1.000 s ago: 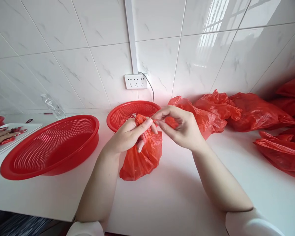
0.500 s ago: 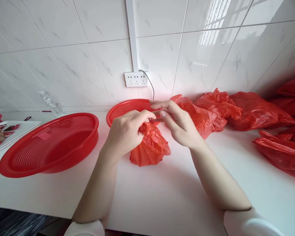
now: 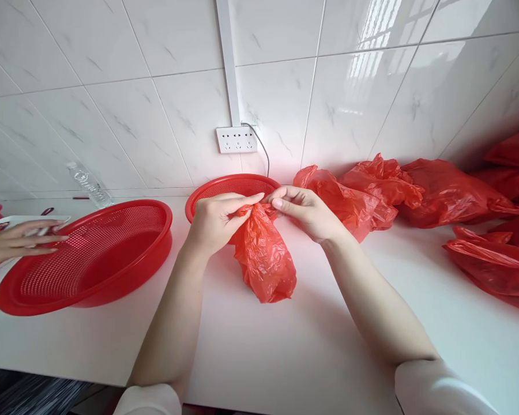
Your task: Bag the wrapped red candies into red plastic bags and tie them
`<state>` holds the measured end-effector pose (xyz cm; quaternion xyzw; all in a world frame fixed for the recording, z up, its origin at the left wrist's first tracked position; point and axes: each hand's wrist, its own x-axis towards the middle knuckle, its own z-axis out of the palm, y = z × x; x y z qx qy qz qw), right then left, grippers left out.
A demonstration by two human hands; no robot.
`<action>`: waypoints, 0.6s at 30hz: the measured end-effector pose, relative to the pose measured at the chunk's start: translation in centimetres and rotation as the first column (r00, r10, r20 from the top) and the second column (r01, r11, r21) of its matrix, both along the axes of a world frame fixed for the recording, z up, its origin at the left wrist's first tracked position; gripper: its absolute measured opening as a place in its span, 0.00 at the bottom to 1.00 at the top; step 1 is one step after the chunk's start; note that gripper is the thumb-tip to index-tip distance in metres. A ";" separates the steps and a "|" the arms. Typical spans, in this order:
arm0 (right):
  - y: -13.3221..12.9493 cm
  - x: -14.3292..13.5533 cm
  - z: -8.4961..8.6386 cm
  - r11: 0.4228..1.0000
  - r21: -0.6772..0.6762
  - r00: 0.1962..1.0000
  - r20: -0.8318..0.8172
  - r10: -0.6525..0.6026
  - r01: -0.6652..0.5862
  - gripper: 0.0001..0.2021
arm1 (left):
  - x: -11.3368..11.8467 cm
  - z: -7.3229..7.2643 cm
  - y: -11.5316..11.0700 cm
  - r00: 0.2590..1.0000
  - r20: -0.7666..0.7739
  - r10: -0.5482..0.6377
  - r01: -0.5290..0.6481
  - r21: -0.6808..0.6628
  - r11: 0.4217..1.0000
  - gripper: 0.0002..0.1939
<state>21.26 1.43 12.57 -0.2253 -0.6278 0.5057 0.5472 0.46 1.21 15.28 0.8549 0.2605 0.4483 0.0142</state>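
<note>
A small red plastic bag (image 3: 268, 259) hangs at the middle of the view, gathered at its top, its lower part low over the white table. My left hand (image 3: 220, 222) pinches the gathered neck between thumb and fingers. On the other side of the neck, my right hand (image 3: 305, 213) has thumb and index finger pinched on the bag's twisted top. Behind both hands stands a red perforated basket (image 3: 231, 185), partly hidden by them.
A large red basket (image 3: 112, 259) stands at the left, with another person's hand (image 3: 21, 242) over its rim near a white tray (image 3: 8, 222). A clear bottle (image 3: 90, 185) leans by the wall. Several red bags (image 3: 450, 193) lie along the right.
My right hand has closed from spread fingers onto the bag's top. The bag now hangs longer and straighter. The other person's hand has moved right, over the large basket's rim.
</note>
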 end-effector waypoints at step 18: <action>0.0 0.2 -0.6 0.998 -0.052 0.997 -0.066 0.026 -0.029 0.16 | 0.4 -0.2 0.4 0.992 0.121 -0.043 0.028 0.117 0.993 0.14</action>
